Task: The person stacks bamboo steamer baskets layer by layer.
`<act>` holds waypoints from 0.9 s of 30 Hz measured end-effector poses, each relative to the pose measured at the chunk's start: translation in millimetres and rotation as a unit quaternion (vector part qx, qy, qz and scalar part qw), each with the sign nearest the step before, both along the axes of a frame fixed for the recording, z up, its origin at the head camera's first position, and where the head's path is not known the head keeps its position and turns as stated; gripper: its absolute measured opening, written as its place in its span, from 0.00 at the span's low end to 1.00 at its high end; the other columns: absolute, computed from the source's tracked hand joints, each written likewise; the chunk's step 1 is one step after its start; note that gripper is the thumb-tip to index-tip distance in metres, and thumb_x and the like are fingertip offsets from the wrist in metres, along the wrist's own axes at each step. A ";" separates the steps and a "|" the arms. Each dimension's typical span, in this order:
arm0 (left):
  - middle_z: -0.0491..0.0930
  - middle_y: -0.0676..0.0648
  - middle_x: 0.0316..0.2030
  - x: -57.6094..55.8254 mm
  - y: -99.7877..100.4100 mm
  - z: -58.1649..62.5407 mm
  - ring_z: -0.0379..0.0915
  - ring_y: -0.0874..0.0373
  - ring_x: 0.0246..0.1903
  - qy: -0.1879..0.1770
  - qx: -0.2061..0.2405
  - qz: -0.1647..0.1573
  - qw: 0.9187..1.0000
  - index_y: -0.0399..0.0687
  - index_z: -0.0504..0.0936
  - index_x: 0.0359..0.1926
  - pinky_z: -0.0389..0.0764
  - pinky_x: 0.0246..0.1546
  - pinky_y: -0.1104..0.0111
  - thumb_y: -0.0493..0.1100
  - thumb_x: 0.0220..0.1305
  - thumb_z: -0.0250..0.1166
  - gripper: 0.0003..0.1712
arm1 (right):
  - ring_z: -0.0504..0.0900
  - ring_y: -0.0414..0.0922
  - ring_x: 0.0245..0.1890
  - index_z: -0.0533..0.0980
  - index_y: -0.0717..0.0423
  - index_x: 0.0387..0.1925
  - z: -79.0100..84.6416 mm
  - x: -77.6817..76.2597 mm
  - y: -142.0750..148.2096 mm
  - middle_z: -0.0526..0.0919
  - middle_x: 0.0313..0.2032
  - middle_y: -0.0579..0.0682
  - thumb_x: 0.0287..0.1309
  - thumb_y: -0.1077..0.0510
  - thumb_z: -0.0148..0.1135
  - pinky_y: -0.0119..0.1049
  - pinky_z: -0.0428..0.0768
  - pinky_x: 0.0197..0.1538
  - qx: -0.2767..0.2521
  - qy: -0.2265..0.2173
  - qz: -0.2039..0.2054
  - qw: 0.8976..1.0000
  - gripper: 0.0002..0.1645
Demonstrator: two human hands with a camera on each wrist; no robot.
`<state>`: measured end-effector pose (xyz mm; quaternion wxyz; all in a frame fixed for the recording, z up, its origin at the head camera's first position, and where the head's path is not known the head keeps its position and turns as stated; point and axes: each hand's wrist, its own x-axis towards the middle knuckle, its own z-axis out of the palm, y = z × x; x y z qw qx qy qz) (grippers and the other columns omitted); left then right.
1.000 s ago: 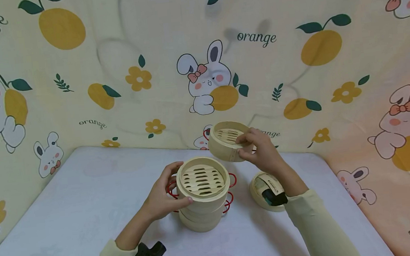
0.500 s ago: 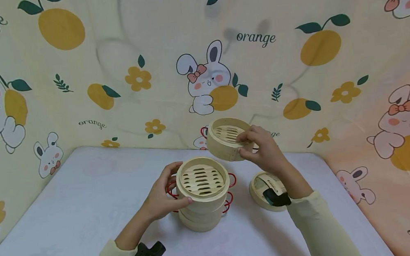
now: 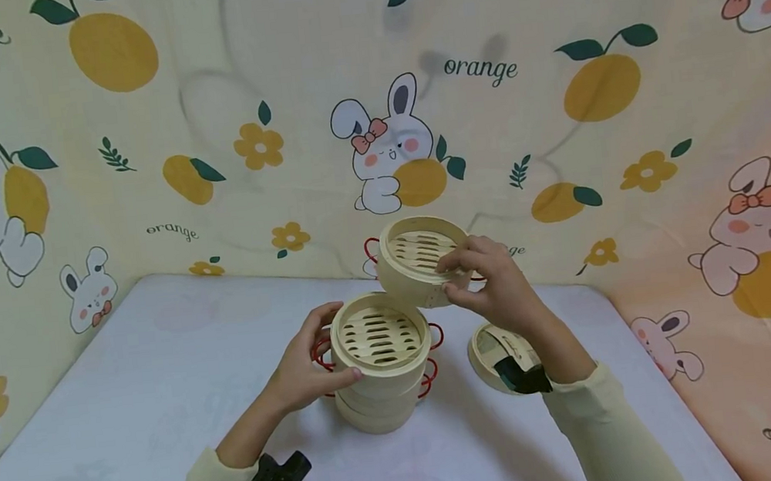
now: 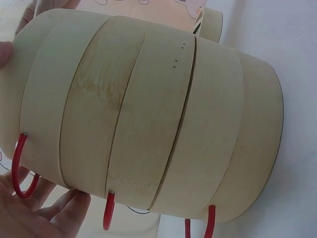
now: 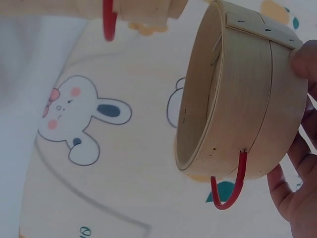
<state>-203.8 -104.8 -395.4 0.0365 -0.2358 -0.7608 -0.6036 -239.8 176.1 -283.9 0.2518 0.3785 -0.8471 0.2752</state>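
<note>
A stack of small bamboo steamer baskets (image 3: 383, 396) with red loop handles stands upright on the table, its slatted top tier facing up. My left hand (image 3: 307, 364) grips the upper part from the left side, thumb toward the front. Side on, the stacked steamer tiers (image 4: 133, 109) fill the left wrist view. Raised behind and to the right, a separate steamer basket (image 3: 423, 264) is pinched at its right rim by my right hand (image 3: 494, 280). Seen from the right wrist, this held basket (image 5: 242, 94) shows its hollow underside and a red handle (image 5: 233, 191).
A round bamboo lid (image 3: 492, 370) lies on the table to the right, partly behind the black wrist mount (image 3: 524, 376). White cloth covers the table (image 3: 131, 420). A printed backdrop (image 3: 299, 63) with rabbits and oranges rises behind and at both sides.
My right hand has brought the loose basket leftward and slightly up, so it now overlaps the stack's back rim in the head view. My left hand and the stack stay in place.
</note>
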 end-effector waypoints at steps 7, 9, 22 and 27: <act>0.65 0.50 0.55 0.4 0.4 1.4 0.68 0.56 0.51 -0.009 0.000 0.005 1.000 0.59 0.57 0.61 0.71 0.49 0.60 0.46 0.36 0.73 0.50 | 0.66 0.38 0.36 0.77 0.46 0.31 0.9 9.5 -5.8 0.73 0.31 0.40 0.40 0.59 0.64 0.38 0.60 0.41 0.009 0.018 0.010 1.000 0.11; 0.65 0.49 0.55 1.5 0.5 2.9 0.69 0.56 0.51 -0.011 0.000 0.002 1.000 0.59 0.56 0.61 0.71 0.49 0.61 0.45 0.36 0.73 0.49 | 0.65 0.37 0.35 0.77 0.45 0.31 -0.2 11.4 -7.0 0.72 0.31 0.39 0.40 0.59 0.63 0.37 0.60 0.41 0.011 0.019 0.015 1.000 0.11; 0.64 0.43 0.56 15.3 1.9 24.1 0.67 0.50 0.52 -0.021 -0.001 -0.005 1.000 0.46 0.55 0.62 0.72 0.48 0.62 0.38 0.38 0.71 0.49 | 0.66 0.38 0.38 0.77 0.44 0.31 -2.7 24.2 -14.7 0.74 0.34 0.40 0.40 0.58 0.64 0.37 0.61 0.41 0.010 0.005 0.034 0.999 0.11; 0.64 0.46 0.56 10.4 1.0 15.5 0.67 0.51 0.52 -0.010 0.003 -0.006 1.000 0.50 0.56 0.62 0.72 0.48 0.62 0.39 0.37 0.72 0.50 | 0.67 0.37 0.39 0.78 0.44 0.31 -4.4 28.2 -18.3 0.74 0.34 0.39 0.41 0.57 0.64 0.37 0.62 0.43 0.011 0.004 0.051 0.999 0.10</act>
